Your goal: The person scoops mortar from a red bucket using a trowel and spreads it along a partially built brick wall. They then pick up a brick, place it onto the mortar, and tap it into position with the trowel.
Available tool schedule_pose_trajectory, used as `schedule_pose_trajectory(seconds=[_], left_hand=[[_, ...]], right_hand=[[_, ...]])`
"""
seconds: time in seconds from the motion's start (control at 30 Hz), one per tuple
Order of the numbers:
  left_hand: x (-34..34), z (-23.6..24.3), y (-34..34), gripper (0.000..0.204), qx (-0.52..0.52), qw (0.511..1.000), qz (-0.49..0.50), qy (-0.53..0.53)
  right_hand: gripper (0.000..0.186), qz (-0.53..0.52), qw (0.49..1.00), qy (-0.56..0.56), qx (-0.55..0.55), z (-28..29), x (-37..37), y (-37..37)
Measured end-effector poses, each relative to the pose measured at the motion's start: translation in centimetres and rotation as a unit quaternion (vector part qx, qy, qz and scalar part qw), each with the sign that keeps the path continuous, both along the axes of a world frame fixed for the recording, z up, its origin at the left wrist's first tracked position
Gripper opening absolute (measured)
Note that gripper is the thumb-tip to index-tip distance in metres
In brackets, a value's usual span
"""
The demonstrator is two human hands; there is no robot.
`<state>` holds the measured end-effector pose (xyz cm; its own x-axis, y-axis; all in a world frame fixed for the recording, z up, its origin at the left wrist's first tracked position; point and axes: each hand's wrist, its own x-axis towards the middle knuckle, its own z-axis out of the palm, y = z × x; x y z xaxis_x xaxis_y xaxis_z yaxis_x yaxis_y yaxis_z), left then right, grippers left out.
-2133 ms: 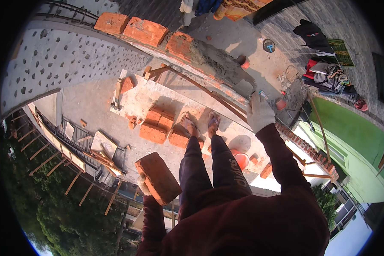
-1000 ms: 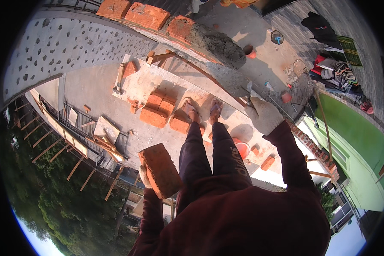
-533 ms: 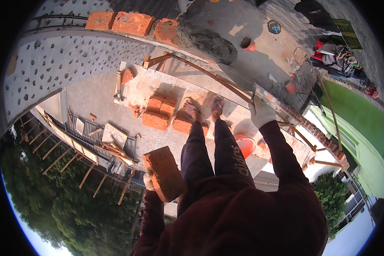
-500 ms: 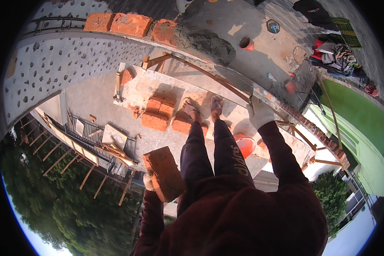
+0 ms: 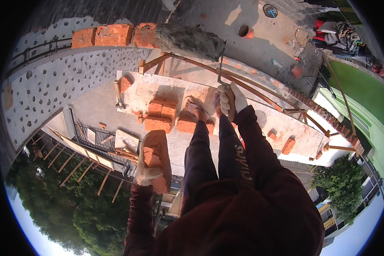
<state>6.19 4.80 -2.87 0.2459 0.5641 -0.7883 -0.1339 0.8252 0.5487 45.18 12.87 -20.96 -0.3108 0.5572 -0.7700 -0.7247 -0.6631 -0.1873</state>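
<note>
My left hand (image 5: 147, 174), in a pale glove, grips an orange-red brick (image 5: 163, 147) from its left side, held up off the boards beside my leg. My gloved right hand (image 5: 234, 101) is closed round the handle of a trowel (image 5: 220, 72). The trowel's thin blade is turned nearly edge-on, by the right end of the wet grey mortar (image 5: 187, 40) on the wall top. Several laid bricks (image 5: 114, 35) stand in a row to the left of that mortar.
I stand on a plank platform (image 5: 260, 112) beside stacked bricks (image 5: 161, 114). A timber brace (image 5: 192, 64) runs along the wall. Beyond the wall are a small bucket (image 5: 246, 32) and a clothes pile (image 5: 337, 36). At lower left, wooden poles (image 5: 84, 173) jut out above trees.
My right hand has moved left and up to the wall, with the trowel now visible. The brick in my left hand has been turned more upright. The mortar strip looks narrower and more even.
</note>
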Motion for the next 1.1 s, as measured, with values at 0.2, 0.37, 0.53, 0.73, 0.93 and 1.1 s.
schedule_pose_trajectory(seconds=[0.2, 0.37, 0.53, 0.73, 0.93, 1.1], left_hand=[[9.1, 2.4, 20.7, 0.113, 0.474, 0.711, -0.427, 0.294], [15.3, -2.1, 31.1, 0.116, 0.644, 0.430, -0.517, 0.365], [19.9, -7.4, 34.3, 0.117, 0.660, 0.354, -0.571, 0.336], [22.8, -10.0, 33.9, 0.120, 0.610, 0.341, -0.631, 0.338], [23.0, -11.7, 33.9, 0.124, 0.613, 0.348, -0.627, 0.332], [22.9, -12.7, 34.2, 0.124, 0.636, 0.374, -0.604, 0.301]], right_hand=[[0.047, 0.038, 0.994, -0.051, -0.087, -2.7, 0.8, -2.7], [0.041, 0.125, 0.962, -0.216, -0.110, -0.8, 2.1, -8.5], [0.038, 0.170, 0.948, -0.250, -0.101, 1.7, 3.1, -12.3], [0.038, 0.159, 0.936, -0.271, -0.159, 2.2, 3.2, -16.4], [0.036, 0.156, 0.934, -0.278, -0.165, 2.9, 2.3, -17.0], [0.036, 0.160, 0.936, -0.284, -0.133, 2.4, 2.2, -17.2]])
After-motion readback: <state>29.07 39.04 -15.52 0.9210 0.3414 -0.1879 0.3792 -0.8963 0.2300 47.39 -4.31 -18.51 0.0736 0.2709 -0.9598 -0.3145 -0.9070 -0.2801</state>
